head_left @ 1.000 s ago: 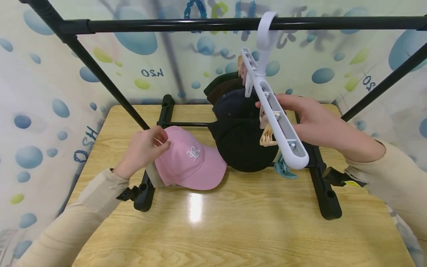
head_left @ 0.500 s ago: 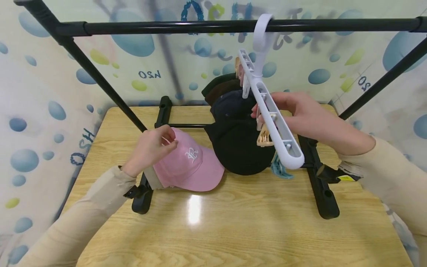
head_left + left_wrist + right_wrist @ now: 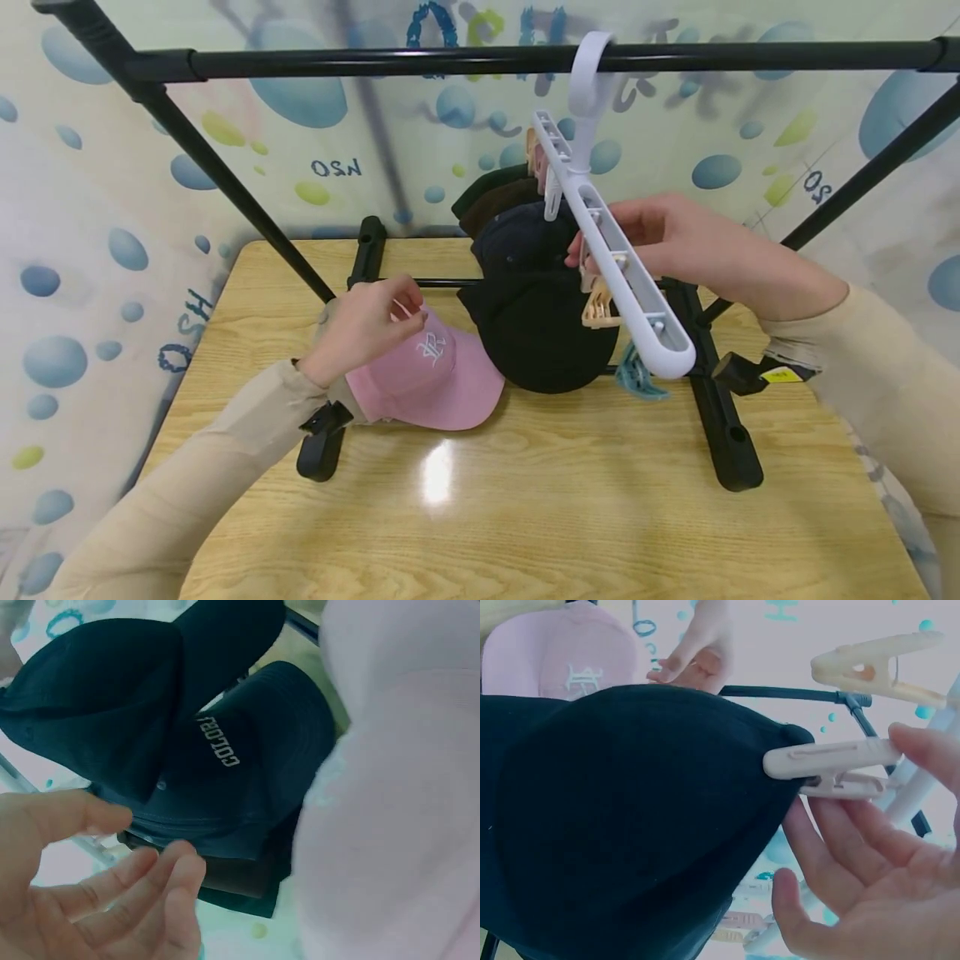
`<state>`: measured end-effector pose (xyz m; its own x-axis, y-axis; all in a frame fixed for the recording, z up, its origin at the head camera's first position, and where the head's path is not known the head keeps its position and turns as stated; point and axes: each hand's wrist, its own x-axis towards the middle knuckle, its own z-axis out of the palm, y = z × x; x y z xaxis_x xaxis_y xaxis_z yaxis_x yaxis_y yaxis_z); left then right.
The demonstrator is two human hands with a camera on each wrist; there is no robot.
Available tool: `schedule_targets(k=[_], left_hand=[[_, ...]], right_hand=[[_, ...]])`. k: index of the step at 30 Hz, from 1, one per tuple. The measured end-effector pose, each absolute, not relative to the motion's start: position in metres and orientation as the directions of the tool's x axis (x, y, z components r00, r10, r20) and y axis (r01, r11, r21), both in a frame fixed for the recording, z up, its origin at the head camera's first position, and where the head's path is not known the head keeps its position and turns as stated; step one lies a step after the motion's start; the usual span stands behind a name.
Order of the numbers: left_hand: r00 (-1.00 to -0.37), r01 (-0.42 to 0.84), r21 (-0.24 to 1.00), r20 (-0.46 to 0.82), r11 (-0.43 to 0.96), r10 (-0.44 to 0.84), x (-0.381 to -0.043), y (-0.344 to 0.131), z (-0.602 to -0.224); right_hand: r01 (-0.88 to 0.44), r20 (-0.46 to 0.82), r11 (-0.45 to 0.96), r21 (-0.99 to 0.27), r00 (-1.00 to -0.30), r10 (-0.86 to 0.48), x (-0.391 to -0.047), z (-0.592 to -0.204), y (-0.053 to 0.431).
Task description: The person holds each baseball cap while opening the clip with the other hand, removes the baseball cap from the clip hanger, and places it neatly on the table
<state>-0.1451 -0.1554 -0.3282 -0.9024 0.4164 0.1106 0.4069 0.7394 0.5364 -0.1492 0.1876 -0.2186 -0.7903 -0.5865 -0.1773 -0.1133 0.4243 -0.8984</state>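
My right hand (image 3: 686, 246) pinches a pale pink clip (image 3: 829, 759) on the long white clip hanger (image 3: 637, 300), thumb on one side and fingers below. That clip bites the edge of a black cap (image 3: 547, 342), which hangs from it. My left hand (image 3: 371, 325) hovers over a pink cap (image 3: 450, 383) with loosely bent fingers and nothing in them. The pink cap bears white embroidery and overlaps a beige part at its left. Behind the black cap hang a navy cap (image 3: 225, 780) with lettering, a brown cap (image 3: 491, 204) and a dark green cap (image 3: 480, 183).
The hanger hooks over a black rail (image 3: 375, 62) across the top. Black rack feet (image 3: 723, 433) stand on the wooden table (image 3: 525, 500) at both sides. A cream clip (image 3: 600, 308) and a teal clip (image 3: 637, 375) sit at the hanger's near end. A patterned wall stands behind.
My left hand has shifted right and slightly up over the pink cap. The hanger's near end has swung slightly right in the last half second, my right hand staying at the clip.
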Motion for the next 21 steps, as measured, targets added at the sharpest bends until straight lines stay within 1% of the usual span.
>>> schedule_targets(k=[4,8,14,18,21], left_hand=[[-0.872,0.443,0.590,0.108,0.675,0.477,-0.145,-0.145,-0.321],[-0.816,0.516,0.607,0.134,0.604,0.563,-0.143,-0.133,-0.312],[-0.693,0.676,0.538,0.235,0.502,0.682,-0.140,-0.111,-0.298],[-0.650,0.718,0.530,0.281,0.450,0.706,-0.140,-0.097,-0.290],[-0.618,0.736,0.542,0.296,0.405,0.728,-0.143,-0.087,-0.287]], right_hand=[[-0.136,-0.196,0.433,-0.891,-0.746,-0.636,-0.158,-0.217,0.191],[-0.155,-0.221,0.445,-0.882,-0.698,-0.681,-0.166,-0.215,0.194],[-0.163,-0.247,0.442,-0.882,-0.639,-0.728,-0.174,-0.213,0.198],[-0.155,-0.239,0.413,-0.897,-0.616,-0.750,-0.177,-0.214,0.198],[-0.151,-0.233,0.405,-0.902,-0.619,-0.750,-0.177,-0.215,0.198]])
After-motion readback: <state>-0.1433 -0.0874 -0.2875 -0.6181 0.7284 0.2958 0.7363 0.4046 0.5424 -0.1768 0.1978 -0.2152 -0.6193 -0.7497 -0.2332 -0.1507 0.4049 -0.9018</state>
